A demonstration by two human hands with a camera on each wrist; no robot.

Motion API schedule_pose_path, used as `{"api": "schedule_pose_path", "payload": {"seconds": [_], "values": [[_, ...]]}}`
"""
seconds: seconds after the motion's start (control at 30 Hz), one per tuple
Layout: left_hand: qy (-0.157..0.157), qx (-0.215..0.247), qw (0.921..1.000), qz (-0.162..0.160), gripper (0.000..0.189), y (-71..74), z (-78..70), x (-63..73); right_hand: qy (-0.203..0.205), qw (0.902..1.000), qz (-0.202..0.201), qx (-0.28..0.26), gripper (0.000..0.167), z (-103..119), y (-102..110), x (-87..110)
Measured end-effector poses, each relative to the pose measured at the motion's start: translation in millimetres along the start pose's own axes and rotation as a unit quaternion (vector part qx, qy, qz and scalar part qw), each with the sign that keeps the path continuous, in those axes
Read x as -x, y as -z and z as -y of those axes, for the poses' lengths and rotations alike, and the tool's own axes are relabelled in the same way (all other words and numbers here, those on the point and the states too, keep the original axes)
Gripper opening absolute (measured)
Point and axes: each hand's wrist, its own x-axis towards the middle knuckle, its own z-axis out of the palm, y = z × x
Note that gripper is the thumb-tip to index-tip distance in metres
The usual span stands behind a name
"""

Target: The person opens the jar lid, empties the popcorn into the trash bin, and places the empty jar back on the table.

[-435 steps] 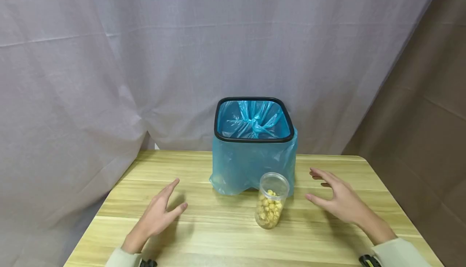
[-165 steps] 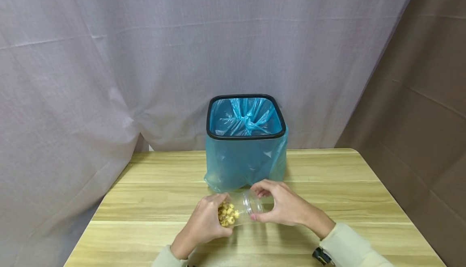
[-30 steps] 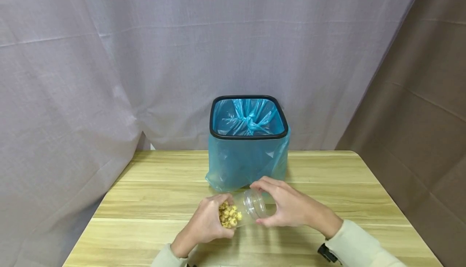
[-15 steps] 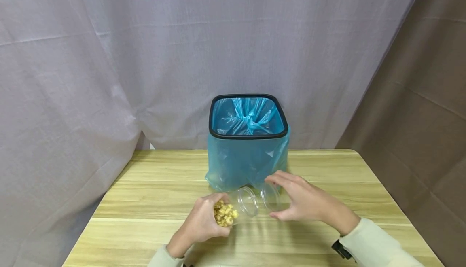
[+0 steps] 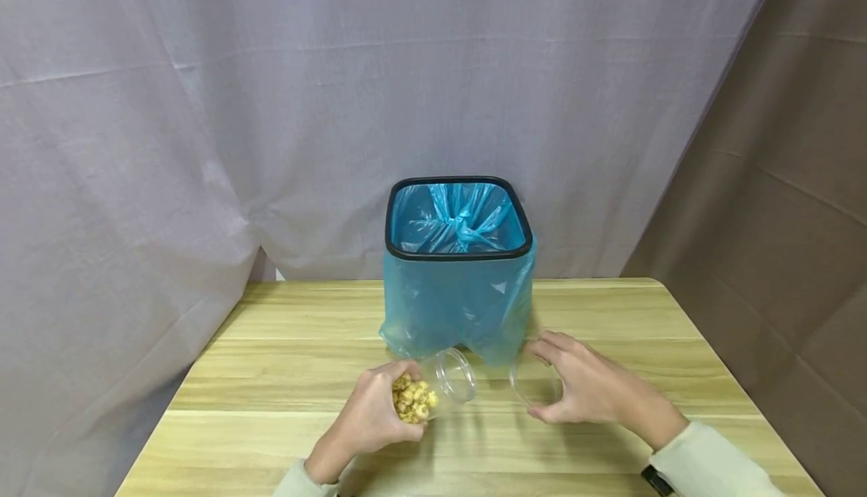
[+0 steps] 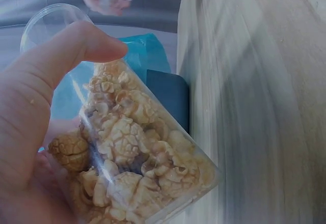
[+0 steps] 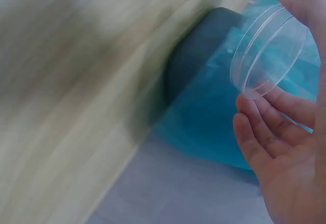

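My left hand [image 5: 379, 408] grips a clear plastic jar [image 5: 443, 380] around its base, tilted well over with its open mouth toward the right. Yellow popcorn [image 5: 413, 397] fills the jar's lower end; in the left wrist view the caramel-coloured pieces [image 6: 127, 137] show through the wall under my thumb. To the right, apart from the jar, my right hand [image 5: 589, 384] pinches a clear round lid [image 5: 535, 381] by its edge between thumb and fingers. The right wrist view shows the lid [image 7: 270, 51] held on edge, with nothing in it.
Behind the hands stands a bin with a black rim [image 5: 460, 256], lined with a blue plastic bag [image 5: 454, 301] that hangs down its outside. It stands near the far edge of the wooden table [image 5: 284, 361]. A grey curtain [image 5: 325, 105] hangs behind the table.
The lid has come off the jar: my right hand has drawn it away to the right. My left hand, with the jar, has shifted slightly left. Earlier, the jar stood upright on the table.
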Motion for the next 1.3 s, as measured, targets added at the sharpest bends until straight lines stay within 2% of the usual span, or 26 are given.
{"api": "schedule_pose_path", "payload": {"seconds": [0.17,0.6,0.9,1.03,1.3], "values": [[0.003,0.003,1.0,0.002,0.061,1.3,0.1,0.6,-0.039,0.9984,0.038,-0.012,0.071,-8,-17,8.9],[0.006,0.009,0.9999,0.001,0.061,2.5,1.5,2.9,-0.038,0.9984,0.041,0.011,0.077,-20,-66,27.6],[0.009,0.012,0.9999,-0.001,0.065,4.6,3.9,5.0,-0.041,0.9976,0.051,0.021,0.07,-25,-77,31.2],[0.014,0.016,0.9998,-0.003,0.069,7.0,5.8,7.5,-0.048,0.9965,0.067,0.012,0.073,-28,-78,32.3],[0.038,0.021,0.9989,-0.016,0.07,16.3,15.9,15.7,-0.05,0.9962,0.072,0.003,0.081,-28,-77,32.6]]}}
